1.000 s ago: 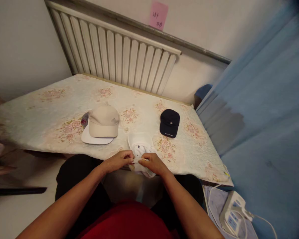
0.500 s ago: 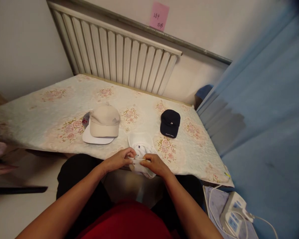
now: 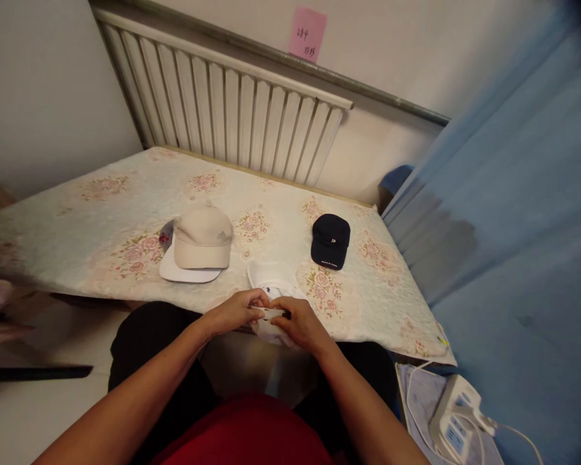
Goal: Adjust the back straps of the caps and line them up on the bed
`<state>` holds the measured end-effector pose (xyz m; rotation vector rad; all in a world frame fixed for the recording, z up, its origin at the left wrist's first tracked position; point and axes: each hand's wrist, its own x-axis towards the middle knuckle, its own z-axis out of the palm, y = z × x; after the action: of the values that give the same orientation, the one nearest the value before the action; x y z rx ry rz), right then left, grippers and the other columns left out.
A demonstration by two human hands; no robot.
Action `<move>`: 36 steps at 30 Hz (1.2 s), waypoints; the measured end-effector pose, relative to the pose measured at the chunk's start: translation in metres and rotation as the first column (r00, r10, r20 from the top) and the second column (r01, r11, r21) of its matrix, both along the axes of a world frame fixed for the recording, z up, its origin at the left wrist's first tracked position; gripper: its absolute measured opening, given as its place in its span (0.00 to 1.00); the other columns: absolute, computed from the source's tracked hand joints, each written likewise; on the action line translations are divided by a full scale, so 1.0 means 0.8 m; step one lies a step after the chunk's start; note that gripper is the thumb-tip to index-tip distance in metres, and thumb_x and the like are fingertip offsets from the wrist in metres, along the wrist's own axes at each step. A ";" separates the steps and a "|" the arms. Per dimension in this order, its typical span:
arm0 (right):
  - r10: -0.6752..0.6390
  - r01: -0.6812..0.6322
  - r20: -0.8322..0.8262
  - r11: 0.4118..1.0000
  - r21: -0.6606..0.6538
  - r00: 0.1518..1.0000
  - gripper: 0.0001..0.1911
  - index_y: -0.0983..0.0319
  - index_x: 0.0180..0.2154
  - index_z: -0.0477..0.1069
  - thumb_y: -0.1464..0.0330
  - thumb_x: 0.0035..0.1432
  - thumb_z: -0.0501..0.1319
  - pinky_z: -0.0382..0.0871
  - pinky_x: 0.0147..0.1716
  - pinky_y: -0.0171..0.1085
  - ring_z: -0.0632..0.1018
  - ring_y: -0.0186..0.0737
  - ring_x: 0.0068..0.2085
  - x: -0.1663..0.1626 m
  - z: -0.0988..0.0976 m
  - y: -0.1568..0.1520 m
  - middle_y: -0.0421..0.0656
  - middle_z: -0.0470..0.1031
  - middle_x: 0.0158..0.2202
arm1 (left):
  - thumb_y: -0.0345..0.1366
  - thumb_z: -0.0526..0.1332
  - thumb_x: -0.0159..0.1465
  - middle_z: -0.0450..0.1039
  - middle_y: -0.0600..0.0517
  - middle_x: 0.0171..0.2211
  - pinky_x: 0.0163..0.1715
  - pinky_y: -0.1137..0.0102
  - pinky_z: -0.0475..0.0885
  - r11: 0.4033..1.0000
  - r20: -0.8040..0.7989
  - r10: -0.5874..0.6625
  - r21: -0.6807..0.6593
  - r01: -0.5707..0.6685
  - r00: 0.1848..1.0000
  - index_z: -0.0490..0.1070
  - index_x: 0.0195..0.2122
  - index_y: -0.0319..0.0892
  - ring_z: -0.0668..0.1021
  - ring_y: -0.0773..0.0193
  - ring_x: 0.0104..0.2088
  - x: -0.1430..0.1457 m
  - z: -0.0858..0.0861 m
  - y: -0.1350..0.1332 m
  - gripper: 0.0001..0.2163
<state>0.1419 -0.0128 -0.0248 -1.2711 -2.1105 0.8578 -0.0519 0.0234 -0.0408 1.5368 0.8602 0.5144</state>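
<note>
A white cap (image 3: 272, 274) lies at the table's front edge, its brim pointing away from me and its back strap towards me. My left hand (image 3: 244, 307) pinches the strap from the left. On the other side my right hand (image 3: 294, 318) grips the strap too, and the fingers of both hands almost touch. Part of the crown is hidden behind my hands. To the left, a beige cap (image 3: 203, 236) rests on a cap with a white brim (image 3: 186, 270), with a grey cap (image 3: 165, 236) showing behind. A dark navy cap (image 3: 330, 240) sits apart on the right.
The caps are on a table with a flowered cloth (image 3: 174, 171). Behind it is a white radiator (image 3: 232, 110); a blue curtain (image 3: 503, 213) hangs on the right. A power strip (image 3: 458, 420) with cords is at lower right. Another person's hand (image 3: 4, 330) shows at far left.
My hands have drawn closer together on the white cap's strap, the right fingers now reaching over towards the left ones. The other caps stay where they were.
</note>
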 end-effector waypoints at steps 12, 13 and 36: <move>-0.044 0.031 -0.037 0.958 -0.286 0.998 0.03 0.62 0.31 0.73 0.71 0.50 0.62 0.58 0.24 0.29 0.69 0.30 0.24 0.029 0.002 0.005 0.35 0.69 0.22 | 0.35 0.56 0.54 0.71 0.54 0.30 0.30 0.74 0.63 0.985 -0.214 -0.054 0.147 0.087 0.975 0.70 0.35 0.41 0.71 0.65 0.31 -0.001 0.006 -0.003 0.09; -0.045 0.030 -0.042 0.954 -0.297 0.998 0.03 0.62 0.31 0.73 0.71 0.50 0.61 0.58 0.24 0.29 0.68 0.29 0.24 0.030 0.001 0.004 0.35 0.69 0.21 | 0.35 0.56 0.54 0.71 0.54 0.30 0.30 0.74 0.63 0.983 -0.218 -0.058 0.158 0.093 0.974 0.70 0.35 0.41 0.71 0.65 0.31 -0.001 0.005 -0.002 0.09; -0.104 0.107 0.088 0.994 -0.032 0.991 0.03 0.62 0.28 0.73 0.70 0.51 0.60 0.59 0.28 0.31 0.70 0.32 0.27 0.053 0.026 0.014 0.36 0.72 0.24 | 0.36 0.53 0.58 0.67 0.56 0.26 0.30 0.73 0.58 0.921 -0.270 -0.030 0.366 0.132 0.962 0.66 0.30 0.42 0.68 0.65 0.29 0.006 0.027 -0.004 0.06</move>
<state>0.1841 -0.0017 -0.0037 -1.4490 -2.0812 0.8126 -0.0467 0.0204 -0.0195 2.0252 0.9268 0.4412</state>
